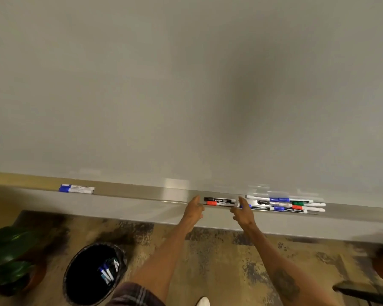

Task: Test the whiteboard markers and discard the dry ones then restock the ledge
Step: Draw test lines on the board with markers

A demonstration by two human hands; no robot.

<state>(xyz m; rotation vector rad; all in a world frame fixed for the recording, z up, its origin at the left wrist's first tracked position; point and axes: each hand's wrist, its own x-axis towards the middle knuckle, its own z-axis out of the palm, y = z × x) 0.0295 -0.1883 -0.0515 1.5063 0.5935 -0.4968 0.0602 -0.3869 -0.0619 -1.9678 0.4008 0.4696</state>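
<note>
A black-capped marker [219,200] and a red-capped marker [221,204] lie side by side on the whiteboard ledge [131,195]. My left hand [194,208] is at their left ends and my right hand [241,212] at their right ends, fingers loosely extended, bracketing the pair. To the right sits a pile of several markers [285,205] with blue, green, red and black caps. Two blue-capped markers [76,189] lie far left on the ledge. The whiteboard [186,85] above is blank.
A black waste bin [75,281] on the floor at lower left holds several discarded markers [107,271]. A potted plant [7,257] stands at the far left. Patterned carpet covers the floor; a dark chair part [363,292] shows at lower right.
</note>
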